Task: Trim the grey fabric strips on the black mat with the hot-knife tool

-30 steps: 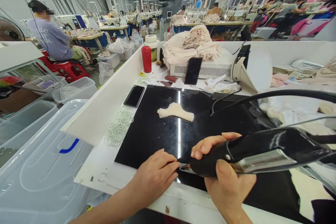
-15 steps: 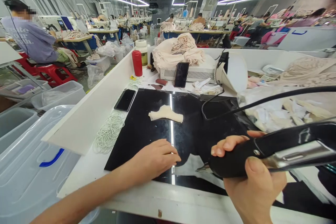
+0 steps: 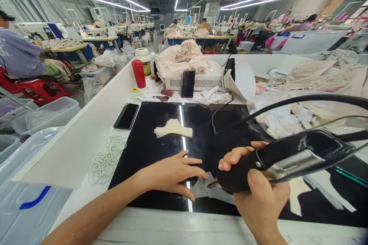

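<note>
My right hand point(image 3: 258, 195) is wrapped round a black corded hand tool point(image 3: 287, 157) with a metal side, its tip pointing left and down at a black fabric piece point(image 3: 201, 153) on the glossy black work surface point(image 3: 152, 141). My left hand point(image 3: 172, 174) lies on that black fabric with fingers spread, just left of the tool's tip. A pale patch point(image 3: 205, 189) shows under the fabric's cut edge near the tip. A small cream fabric piece point(image 3: 172, 129) lies farther back on the surface.
A pile of white elastic loops point(image 3: 107, 153) and a phone point(image 3: 126, 116) lie left of the surface. At the back stand a red bottle point(image 3: 139, 73), a white box with folded cream cloth point(image 3: 198, 80), a propped phone point(image 3: 188, 83). A seated person point(image 3: 17, 55) works far left.
My left hand has opened from a pinch at the tool's tip to a flat spread on the fabric. The tool and right hand shifted slightly right; the head turned right.
</note>
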Demonstrator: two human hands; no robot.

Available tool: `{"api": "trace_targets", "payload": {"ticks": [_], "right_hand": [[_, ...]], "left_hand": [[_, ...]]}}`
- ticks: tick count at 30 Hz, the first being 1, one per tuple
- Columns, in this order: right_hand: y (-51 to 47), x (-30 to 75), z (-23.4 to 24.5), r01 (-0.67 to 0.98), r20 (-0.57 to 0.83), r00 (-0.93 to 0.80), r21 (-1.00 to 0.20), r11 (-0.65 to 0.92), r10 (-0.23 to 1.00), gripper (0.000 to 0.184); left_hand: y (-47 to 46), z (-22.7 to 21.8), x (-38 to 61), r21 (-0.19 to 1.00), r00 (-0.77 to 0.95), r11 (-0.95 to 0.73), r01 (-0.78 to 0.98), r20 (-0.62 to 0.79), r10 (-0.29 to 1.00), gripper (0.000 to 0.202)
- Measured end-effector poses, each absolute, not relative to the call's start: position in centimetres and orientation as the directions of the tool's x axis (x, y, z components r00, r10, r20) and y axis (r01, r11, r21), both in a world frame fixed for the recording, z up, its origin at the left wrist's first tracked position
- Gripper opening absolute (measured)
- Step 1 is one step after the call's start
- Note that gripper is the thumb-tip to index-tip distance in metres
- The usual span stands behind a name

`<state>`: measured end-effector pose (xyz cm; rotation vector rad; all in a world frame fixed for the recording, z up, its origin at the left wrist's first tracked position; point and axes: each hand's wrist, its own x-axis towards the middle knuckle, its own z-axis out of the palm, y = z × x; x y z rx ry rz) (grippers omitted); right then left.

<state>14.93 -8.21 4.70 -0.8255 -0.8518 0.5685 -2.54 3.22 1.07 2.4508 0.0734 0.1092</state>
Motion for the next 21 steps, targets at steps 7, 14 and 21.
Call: {"api": "trace_targets", "payload": {"ticks": [7, 14, 21], "right_hand": [[-7.2, 14.5, 4.0, -0.099, 0.442, 0.551, -0.808, 0.581, 0.708, 0.036], [-6.3, 14.0, 3.6, -0.107, 0.459, 0.538, -0.795, 0.597, 0.707, 0.035], [-5.9, 13.7, 3.1, -0.108, 0.467, 0.525, -0.793, 0.599, 0.712, 0.037]], "left_hand": [[3.6, 0.7, -3.2, 0.664, 0.994, -0.747, 0.046, 0.040, 0.097, 0.068], [3.8, 0.6, -3.3, 0.656, 0.992, -0.753, 0.048, 0.057, 0.113, 0.069], [3.8, 0.9, -3.3, 0.672, 0.992, -0.737, 0.068, 0.036, 0.125, 0.072]]}}
